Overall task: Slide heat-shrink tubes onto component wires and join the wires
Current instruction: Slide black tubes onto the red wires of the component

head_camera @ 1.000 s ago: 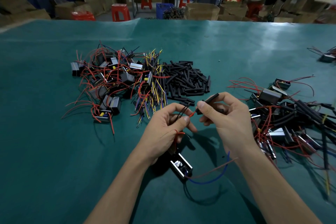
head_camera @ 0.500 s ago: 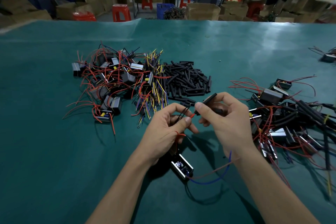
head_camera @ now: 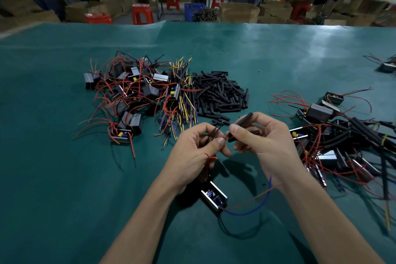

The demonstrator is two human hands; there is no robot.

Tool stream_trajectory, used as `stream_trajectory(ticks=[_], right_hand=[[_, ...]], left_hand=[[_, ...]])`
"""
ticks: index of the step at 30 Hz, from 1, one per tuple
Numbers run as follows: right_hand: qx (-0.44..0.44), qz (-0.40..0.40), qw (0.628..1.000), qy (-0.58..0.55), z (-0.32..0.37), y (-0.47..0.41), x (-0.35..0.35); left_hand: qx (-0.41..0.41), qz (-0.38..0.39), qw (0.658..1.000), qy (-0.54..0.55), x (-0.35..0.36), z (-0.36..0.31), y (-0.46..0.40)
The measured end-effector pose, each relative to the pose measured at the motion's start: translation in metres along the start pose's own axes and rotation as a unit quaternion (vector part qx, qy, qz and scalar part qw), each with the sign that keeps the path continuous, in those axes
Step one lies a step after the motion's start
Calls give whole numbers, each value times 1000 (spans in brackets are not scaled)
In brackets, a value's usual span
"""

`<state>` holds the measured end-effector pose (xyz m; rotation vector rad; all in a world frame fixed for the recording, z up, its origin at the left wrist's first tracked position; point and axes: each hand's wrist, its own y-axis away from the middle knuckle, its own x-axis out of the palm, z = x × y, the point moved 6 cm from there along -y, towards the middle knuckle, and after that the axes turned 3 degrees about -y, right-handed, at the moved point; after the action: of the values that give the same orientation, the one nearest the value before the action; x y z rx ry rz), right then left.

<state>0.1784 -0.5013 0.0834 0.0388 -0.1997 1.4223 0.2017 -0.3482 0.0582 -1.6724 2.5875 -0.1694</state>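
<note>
My left hand (head_camera: 192,152) pinches a red wire (head_camera: 225,138) and thin black wires between thumb and fingers. The wires lead down to a small black component (head_camera: 213,196) lying on the green table (head_camera: 64,188) under my wrists. My right hand (head_camera: 263,139) pinches a black heat-shrink tube (head_camera: 243,120) and holds another tube in its curled fingers. The tube's lower end sits right at the red wire's tip. A red and a blue wire (head_camera: 248,212) trail from the component toward my right wrist.
A pile of loose black heat-shrink tubes (head_camera: 218,94) lies beyond my hands. Left of it is a heap of components with red and yellow wires (head_camera: 137,96). A heap of components with tubes on their wires (head_camera: 342,135) lies at the right. People and boxes stand beyond the table.
The tube's end in my right hand has come closer to the red wire tip held by my left hand. Both hands stay in about the same place.
</note>
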Motion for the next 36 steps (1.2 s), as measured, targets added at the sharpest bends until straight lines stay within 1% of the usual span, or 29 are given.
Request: stream_trajectory(ticks=[2, 4, 5, 8, 9, 13, 19, 26, 30, 36], right_hand=[[-16, -2, 999, 30, 2, 0, -1], [-17, 3, 1000, 25, 2, 0, 0], [-7, 8, 1000, 1, 0, 1, 2], [62, 4, 991, -119, -12, 2, 7], [69, 3, 989, -133, -14, 2, 8], [10, 21, 999, -32, -3, 0, 5], [7, 44, 999, -26, -3, -2, 2], [-21, -42, 994, -98, 1, -5, -15], [-64, -53, 994, -74, 7, -4, -15], [-96, -60, 993, -34, 10, -5, -16]], left_hand=[[2, -12, 1000, 4, -1, 0, 0], [3, -12, 1000, 9, 0, -1, 0], [5, -7, 1000, 11, 0, -1, 0], [10, 12, 1000, 18, 3, -3, 1], [10, 15, 1000, 18, 3, -3, 1], [14, 8, 1000, 14, 3, -4, 1], [8, 5, 1000, 21, 3, -5, 1], [-4, -10, 1000, 21, -1, -3, 0], [-12, -9, 1000, 25, 3, -5, 1], [0, -28, 999, -19, 3, -4, 0]])
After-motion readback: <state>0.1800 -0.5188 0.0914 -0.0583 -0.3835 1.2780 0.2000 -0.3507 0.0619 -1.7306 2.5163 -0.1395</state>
